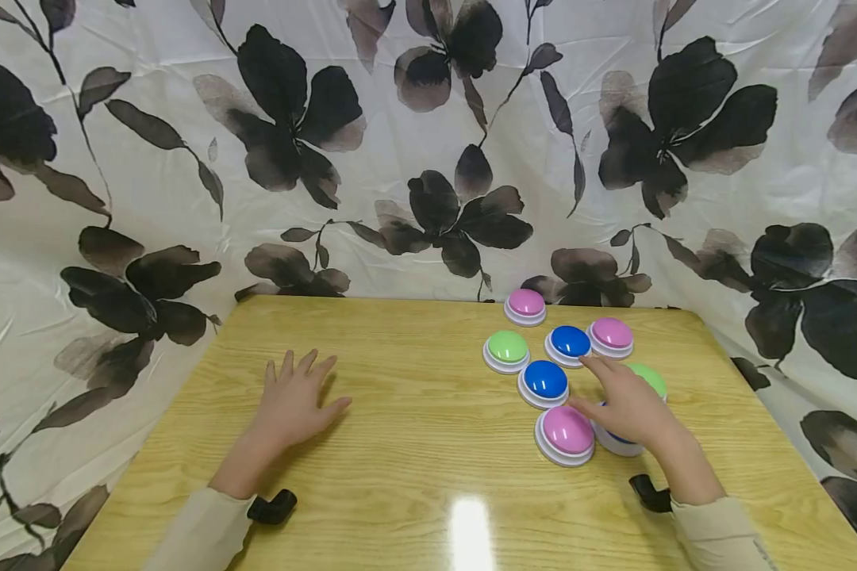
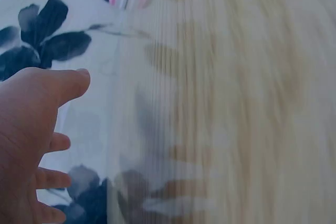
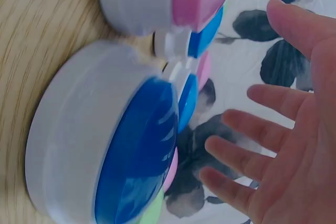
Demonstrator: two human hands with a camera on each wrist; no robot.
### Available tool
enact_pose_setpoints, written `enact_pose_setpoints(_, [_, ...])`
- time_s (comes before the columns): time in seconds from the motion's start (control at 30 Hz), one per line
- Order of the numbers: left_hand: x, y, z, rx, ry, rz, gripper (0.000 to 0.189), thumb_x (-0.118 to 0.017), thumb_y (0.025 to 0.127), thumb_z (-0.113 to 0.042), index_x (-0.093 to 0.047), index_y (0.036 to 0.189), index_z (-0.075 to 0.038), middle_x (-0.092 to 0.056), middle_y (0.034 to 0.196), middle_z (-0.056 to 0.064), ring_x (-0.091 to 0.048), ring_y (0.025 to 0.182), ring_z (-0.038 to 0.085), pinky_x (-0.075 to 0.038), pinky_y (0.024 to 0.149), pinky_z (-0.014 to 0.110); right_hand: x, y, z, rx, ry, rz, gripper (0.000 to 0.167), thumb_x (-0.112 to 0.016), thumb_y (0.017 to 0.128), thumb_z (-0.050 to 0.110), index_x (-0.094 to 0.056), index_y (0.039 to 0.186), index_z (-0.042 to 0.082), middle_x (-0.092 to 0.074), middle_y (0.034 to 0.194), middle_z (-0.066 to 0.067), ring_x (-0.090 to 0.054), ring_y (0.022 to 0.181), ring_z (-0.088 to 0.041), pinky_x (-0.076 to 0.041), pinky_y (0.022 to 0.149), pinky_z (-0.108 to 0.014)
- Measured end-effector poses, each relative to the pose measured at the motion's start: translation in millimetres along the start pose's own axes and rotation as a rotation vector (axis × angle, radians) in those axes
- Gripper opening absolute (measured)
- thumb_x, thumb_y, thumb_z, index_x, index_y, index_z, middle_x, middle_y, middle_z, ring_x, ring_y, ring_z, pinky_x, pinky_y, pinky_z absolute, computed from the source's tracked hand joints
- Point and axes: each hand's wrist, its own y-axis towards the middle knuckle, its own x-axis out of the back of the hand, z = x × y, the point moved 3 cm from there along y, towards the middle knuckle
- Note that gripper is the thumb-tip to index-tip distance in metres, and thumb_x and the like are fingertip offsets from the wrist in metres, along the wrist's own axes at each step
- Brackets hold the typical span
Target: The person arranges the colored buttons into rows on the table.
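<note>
Several round push buttons with white bases form a cluster on the right of the table. Three are pink, among them a near one [image 1: 568, 429] and a back one [image 1: 526, 301]. A blue button [image 1: 545, 379] and a green button [image 1: 507, 346] lie to the left of my right hand [image 1: 632, 404]. That hand hovers over the cluster with fingers extended, holding nothing; it partly hides another blue button [image 3: 139, 153] and a second green one [image 1: 650, 379]. My left hand [image 1: 293, 404] is held above the table's left side, fingers spread, gripping nothing.
The wooden table [image 1: 414, 365] reflects a bright light near its front. A white cloth [image 1: 371, 159] with dark flowers hangs behind it and along both sides. Black straps with mounts, one of them a left wrist mount [image 1: 273, 507], sit at both wrists.
</note>
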Motion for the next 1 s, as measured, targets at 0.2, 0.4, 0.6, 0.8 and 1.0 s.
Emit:
enact_pose_setpoints(0.2, [-7.7, 12.6, -20.6, -0.055, -0.037, 0.018, 0.071, -0.061, 0.088, -0.058, -0.048, 0.143, -0.014, -0.04, 0.146, 0.022, -0.024, 0.134, 0.054, -0.014, 0.104, 0.072, -4, 2.0, 5, -0.032, 0.085, 0.031, 0.065, -0.069, 0.089, 0.04, -0.05, 0.139, 0.002, -0.052, 0.136, -0.02, -0.044, 0.127, -0.042, -0.037, 0.1, -0.06])
enact_pose_setpoints(0.4, [-14.5, 18.0, -36.0, -0.092, -0.062, 0.029, 0.065, -0.062, 0.089, -0.055, -0.053, 0.139, -0.013, -0.045, 0.142, 0.021, -0.032, 0.132, 0.051, -0.023, 0.104, 0.067, -6, 11.3, 13, 0.001, 0.113, 0.021, 0.057, -0.071, 0.089, 0.034, -0.054, 0.134, 0.002, -0.057, 0.132, -0.016, -0.051, 0.123, -0.036, -0.043, 0.097, -0.055])
enact_pose_setpoints(0.6, [-16.5, 21.8, -55.0, -0.123, -0.13, 0.035, 0.059, -0.065, 0.09, -0.048, -0.057, 0.135, -0.011, -0.049, 0.138, 0.019, -0.038, 0.13, 0.048, -0.028, 0.103, 0.064, -7, 25.5, 26, 0.006, 0.124, 0.027, 0.054, -0.07, 0.09, 0.033, -0.057, 0.132, 0.002, -0.059, 0.129, -0.016, -0.053, 0.12, -0.036, -0.044, 0.097, -0.054])
enact_pose_setpoints(0.8, [-20.8, 28.9, -70.8, -0.155, -0.188, 0.05, 0.055, -0.067, 0.09, -0.044, -0.059, 0.132, -0.01, -0.053, 0.134, 0.016, -0.043, 0.127, 0.04, -0.034, 0.1, 0.061, -11, 45.5, 38, -0.004, 0.182, 0.057, 0.056, -0.071, 0.089, 0.036, -0.056, 0.133, 0.003, -0.057, 0.131, -0.015, -0.051, 0.123, -0.035, -0.042, 0.099, -0.052])
enact_pose_setpoints(1.0, [-35.5, 48.9, -82.6, -0.2, -0.216, 0.055, 0.051, -0.065, 0.091, -0.044, -0.06, 0.131, -0.013, -0.055, 0.131, 0.012, -0.048, 0.124, 0.034, -0.037, 0.1, 0.055, -10, 71.0, 44, 0.0, 0.22, 0.054, 0.06, -0.072, 0.088, 0.034, -0.054, 0.134, -0.001, -0.057, 0.131, -0.017, -0.054, 0.117, -0.039, -0.046, 0.094, -0.051])
